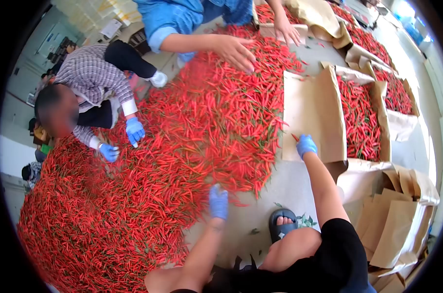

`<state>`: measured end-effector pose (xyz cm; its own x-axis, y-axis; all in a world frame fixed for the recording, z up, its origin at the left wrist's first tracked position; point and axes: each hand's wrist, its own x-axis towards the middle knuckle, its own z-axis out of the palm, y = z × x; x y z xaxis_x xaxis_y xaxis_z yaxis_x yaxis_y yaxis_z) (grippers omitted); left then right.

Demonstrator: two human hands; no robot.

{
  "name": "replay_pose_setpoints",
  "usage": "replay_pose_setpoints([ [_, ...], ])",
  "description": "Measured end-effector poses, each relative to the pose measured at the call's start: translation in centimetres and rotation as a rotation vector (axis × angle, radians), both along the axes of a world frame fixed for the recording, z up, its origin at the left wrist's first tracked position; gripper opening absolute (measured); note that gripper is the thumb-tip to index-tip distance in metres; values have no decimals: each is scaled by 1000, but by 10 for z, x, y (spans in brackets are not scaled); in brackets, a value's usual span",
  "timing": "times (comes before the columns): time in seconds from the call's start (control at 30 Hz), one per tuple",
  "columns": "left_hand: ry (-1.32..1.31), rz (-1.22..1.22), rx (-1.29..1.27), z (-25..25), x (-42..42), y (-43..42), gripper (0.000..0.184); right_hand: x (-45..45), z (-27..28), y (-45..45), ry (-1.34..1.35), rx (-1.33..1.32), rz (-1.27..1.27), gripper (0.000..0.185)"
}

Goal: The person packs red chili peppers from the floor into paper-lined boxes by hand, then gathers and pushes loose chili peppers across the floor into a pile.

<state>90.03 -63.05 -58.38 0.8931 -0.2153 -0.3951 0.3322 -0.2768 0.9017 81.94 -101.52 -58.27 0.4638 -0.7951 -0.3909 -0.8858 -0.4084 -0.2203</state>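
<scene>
A wide heap of red chili peppers (182, 161) with green stems spreads over the floor before me. My left hand (218, 202), in a blue glove, is at the heap's near edge; motion blurs its fingers. My right hand (306, 145), also gloved in blue, is closed, with a red chili pepper (295, 137) sticking out at its left side. It is over the brown paper flap (312, 115) of a box. Inside that paper-lined box (360, 117) lie many red chilies.
Across the heap, a co-worker's bare hand (236, 51) reaches over the chilies. Another co-worker (92, 73) crouches at left with blue-gloved hands on the heap. More chili-filled boxes (397, 93) stand at right. Folded brown paper (394, 219) fills a box nearby. My sandal (282, 224) is on the floor.
</scene>
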Motion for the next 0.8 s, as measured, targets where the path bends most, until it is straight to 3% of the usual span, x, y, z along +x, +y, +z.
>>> replay_pose_setpoints([
  [0.03,-18,12,-14,9,2,-6,44,2,2,5,-18,-14,12,27],
  [0.13,82,103,-62,33,1,-18,41,11,19,25,-425,-60,-138,23],
  [0.17,86,110,-68,17,-2,-14,41,14,31,40,-567,-32,-158,22],
  [0.2,-2,104,-86,-10,-3,-10,38,22,-4,43,-718,114,-197,20],
  [0.23,-91,101,-104,-26,-3,-10,35,30,28,74,-846,266,-195,19],
  [0.27,-30,166,-184,-15,-9,-18,32,38,20,88,-781,295,-70,18],
  [0.3,-32,174,-194,-20,-12,-19,32,46,7,105,-867,503,-118,18],
  [0.33,19,131,-182,-29,-14,-17,31,54,30,125,-939,935,-384,20],
  [0.37,59,89,-184,-35,-13,-21,30,64,14,125,-778,885,-177,25],
  [0.4,-107,100,-104,-40,-15,-26,27,72,11,131,-773,863,-95,34],
  [0.43,-124,112,-133,-38,-14,-30,27,72,26,141,-1046,703,130,48],
  [0.5,-43,80,-131,-21,-11,-34,24,70,35,147,-904,149,319,55],
  [0.57,-41,92,-170,-6,-6,-35,22,59,62,153,-791,-66,614,54],
  [0.63,-133,52,-67,6,-2,-32,23,49,52,164,-728,-91,691,50],
  [0.7,-65,66,-92,15,-3,-30,23,32,61,182,-268,174,808,47],
  [0.8,-5,72,-130,13,-9,-22,25,12,12,195,-267,207,896,47],
])
